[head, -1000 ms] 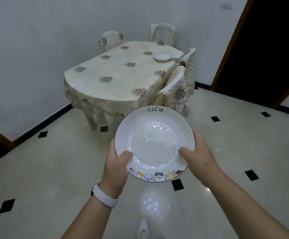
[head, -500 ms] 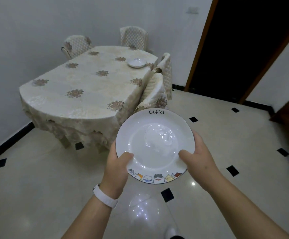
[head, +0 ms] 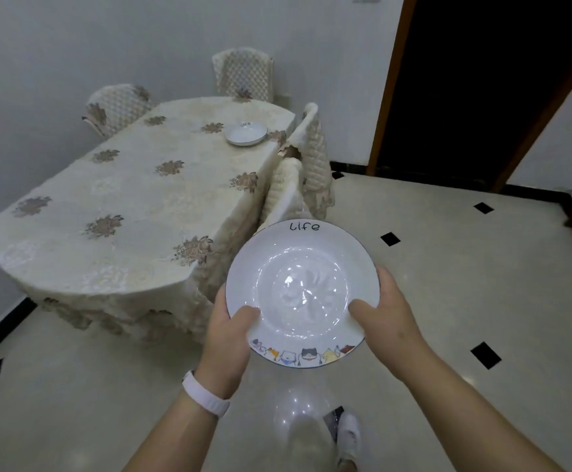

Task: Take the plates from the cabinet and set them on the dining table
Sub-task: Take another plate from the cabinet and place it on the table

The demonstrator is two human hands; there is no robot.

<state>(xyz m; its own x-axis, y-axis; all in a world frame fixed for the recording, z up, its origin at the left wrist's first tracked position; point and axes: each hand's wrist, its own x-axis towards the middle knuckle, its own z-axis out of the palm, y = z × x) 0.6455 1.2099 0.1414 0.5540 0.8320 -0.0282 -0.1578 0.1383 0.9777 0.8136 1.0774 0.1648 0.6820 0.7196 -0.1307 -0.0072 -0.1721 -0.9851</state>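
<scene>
I hold a white plate [head: 301, 284] level in front of me, with "Life" printed on its far rim and cartoon cats along its near rim. My left hand [head: 228, 338] grips its left edge, thumb on top. My right hand [head: 385, 313] grips its right edge the same way. The dining table [head: 134, 212], covered with a cream flowered cloth, stands ahead to the left, its near corner just beyond the plate. A second white plate [head: 246, 133] lies on the table's far right part.
Covered chairs stand around the table: two on its right side [head: 312, 155], two at the far end [head: 243, 74]. A dark open doorway [head: 475, 83] is at the upper right. The tiled floor [head: 448, 267] spreads to the right. My white shoe [head: 348, 437] shows below.
The table has come nearer and larger in view, and the view has swung. The plate stays held in both hands in the same grip.
</scene>
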